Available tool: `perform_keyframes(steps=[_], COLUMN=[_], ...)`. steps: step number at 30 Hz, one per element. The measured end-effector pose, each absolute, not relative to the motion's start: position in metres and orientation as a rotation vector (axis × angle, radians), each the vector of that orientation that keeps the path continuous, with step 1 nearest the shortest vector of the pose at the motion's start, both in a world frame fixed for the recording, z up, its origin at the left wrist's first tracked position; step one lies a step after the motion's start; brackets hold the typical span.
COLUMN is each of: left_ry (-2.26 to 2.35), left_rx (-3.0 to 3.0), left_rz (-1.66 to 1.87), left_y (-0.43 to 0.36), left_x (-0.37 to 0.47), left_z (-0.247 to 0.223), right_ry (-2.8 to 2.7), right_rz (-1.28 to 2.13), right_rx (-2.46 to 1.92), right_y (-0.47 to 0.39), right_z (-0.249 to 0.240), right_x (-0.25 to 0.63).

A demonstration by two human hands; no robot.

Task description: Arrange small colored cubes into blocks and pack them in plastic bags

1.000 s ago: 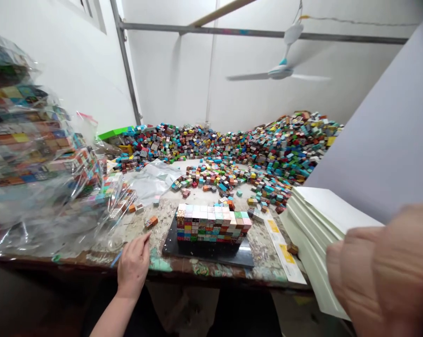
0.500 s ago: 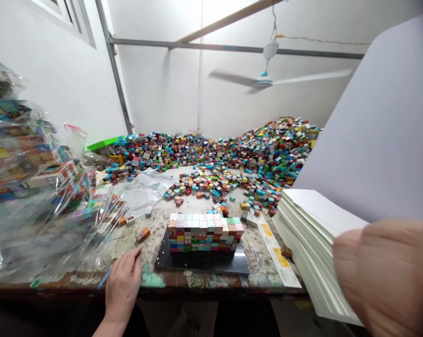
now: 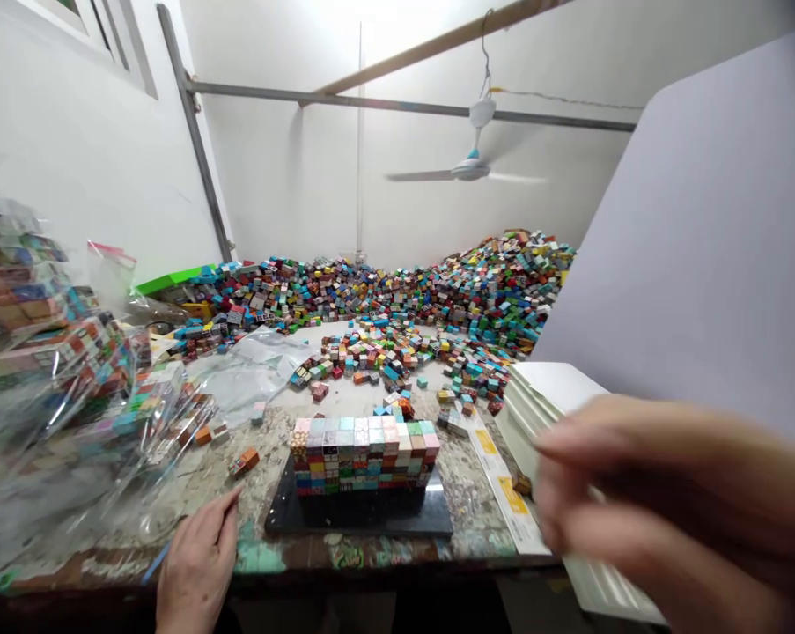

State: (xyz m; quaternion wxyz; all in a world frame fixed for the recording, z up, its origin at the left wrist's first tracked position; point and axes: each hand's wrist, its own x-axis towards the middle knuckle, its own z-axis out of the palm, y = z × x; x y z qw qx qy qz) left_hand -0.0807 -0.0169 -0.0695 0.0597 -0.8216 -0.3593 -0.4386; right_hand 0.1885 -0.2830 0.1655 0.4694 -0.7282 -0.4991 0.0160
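My left hand [image 3: 197,559] rests at the table's front edge, fingers bent and pressed together; anything in them is hidden. A thin blue strip [image 3: 155,564] lies beside it, and an orange-brown block piece [image 3: 245,461] sits just beyond its fingertips. My right hand [image 3: 654,502] hangs large and blurred at the right, thumb and index finger curled into a pinch. What it may hold cannot be made out. Between the hands, a wall of small patterned cubes [image 3: 365,451] stands upright on a glossy black slab [image 3: 357,515].
Clear plastic bags of blocks [image 3: 73,370] crowd the left. Loose blocks [image 3: 377,348] spread toward a large heap [image 3: 516,273] along the back. At right are a white-and-yellow strip [image 3: 506,489], a stack of pale trays [image 3: 527,409] and a tall white panel [image 3: 720,238]. A fan [image 3: 471,167] hangs above.
My right hand has moved left and across the front of the tray stack, its fingers now showing in a pinch. My left hand stays near the table edge. The whole view has shifted slightly.
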Motion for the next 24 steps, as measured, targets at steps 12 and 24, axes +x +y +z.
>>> perform_keyframes(steps=[12, 24], left_ry=[-1.089, -1.27], left_rx=[-2.484, -2.554], left_rz=[-1.243, -1.295], left_y=[-0.016, -0.017], left_x=[-0.082, -0.088], left_z=[-0.074, -0.066], right_ry=[-1.166, -1.244], right_rz=[-0.081, -0.078], right_rx=[-2.455, -2.549], right_y=[-0.171, -0.156], right_z=[-0.004, -0.038], right_x=[0.331, 0.349])
